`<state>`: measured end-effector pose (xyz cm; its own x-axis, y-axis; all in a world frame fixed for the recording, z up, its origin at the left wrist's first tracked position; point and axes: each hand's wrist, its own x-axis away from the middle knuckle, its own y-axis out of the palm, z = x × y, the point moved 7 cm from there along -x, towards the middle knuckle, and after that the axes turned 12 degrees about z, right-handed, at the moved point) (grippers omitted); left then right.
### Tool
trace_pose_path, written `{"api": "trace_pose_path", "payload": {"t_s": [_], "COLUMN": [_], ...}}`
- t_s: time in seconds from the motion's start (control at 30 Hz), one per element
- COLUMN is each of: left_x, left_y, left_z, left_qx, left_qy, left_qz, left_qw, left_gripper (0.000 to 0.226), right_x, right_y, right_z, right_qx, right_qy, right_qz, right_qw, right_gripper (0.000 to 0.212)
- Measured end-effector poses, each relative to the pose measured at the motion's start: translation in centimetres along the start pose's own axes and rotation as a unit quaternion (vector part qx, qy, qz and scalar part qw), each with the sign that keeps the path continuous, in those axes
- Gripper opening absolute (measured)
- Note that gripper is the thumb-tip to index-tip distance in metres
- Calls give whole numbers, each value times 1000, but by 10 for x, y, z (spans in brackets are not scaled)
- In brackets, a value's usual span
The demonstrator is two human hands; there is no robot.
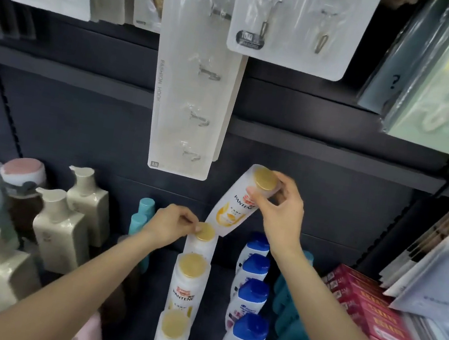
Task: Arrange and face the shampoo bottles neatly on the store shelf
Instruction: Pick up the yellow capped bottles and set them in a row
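1. The step in hand looks like adding one more bottle to the back of the gold-capped row: the right hand [279, 207] holds a white Pantene bottle [237, 201] lifted clear of the shelf [83, 131] and tilted, cap up and to the right, label toward the camera.
2. The right fingers [254, 196] are curled round that bottle's neck just below its gold cap [266, 179], thumb on the near side.
3. The left hand [172, 227] pinches the cap of the rearmost standing bottle [202, 242], seemingly steadying or turning it; two more bottles of the row [185, 286] stand in front of it.
4. The lifted bottle's base hangs just above and behind the pinched cap.
5. Next, I judge, the bottle must be brought upright and set down behind the row, label forward, without knocking the blue-capped bottles [251, 296] just beside.
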<state>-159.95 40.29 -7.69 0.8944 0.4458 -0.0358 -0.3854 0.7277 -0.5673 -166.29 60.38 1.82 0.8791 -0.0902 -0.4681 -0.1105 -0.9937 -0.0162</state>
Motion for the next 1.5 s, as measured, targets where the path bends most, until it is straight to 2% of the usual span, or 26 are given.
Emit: {"api": "trace_pose_path", "payload": {"t_s": [0.37,0.53,0.8,1.03,1.5], "left_x": [-8,-9,-6,-4,-4], "left_y": [6,9,8,9,10], "left_z": [-11,-16,-14,-15,-16], "left_qx": [8,26,39,39,36], "left_qy": [-29,-60,-67,-80,-92], "left_qz": [1,-9,-23,-24,-16], "left_qw": [1000,998,997,996,995], "left_gripper": [11,12,12,14,14], "right_x": [5,5,11,14,20], "right_y": [53,63,84,93,92], "right_z": [72,84,106,101,86], "right_qx": [155,195,247,263,241], "right_qy": [15,26,80,56,48], "right_qz": [-117,-163,-236,-327,-268], "right_qw": [981,967,936,906,931], "right_gripper": [55,41,49,35,36]}}
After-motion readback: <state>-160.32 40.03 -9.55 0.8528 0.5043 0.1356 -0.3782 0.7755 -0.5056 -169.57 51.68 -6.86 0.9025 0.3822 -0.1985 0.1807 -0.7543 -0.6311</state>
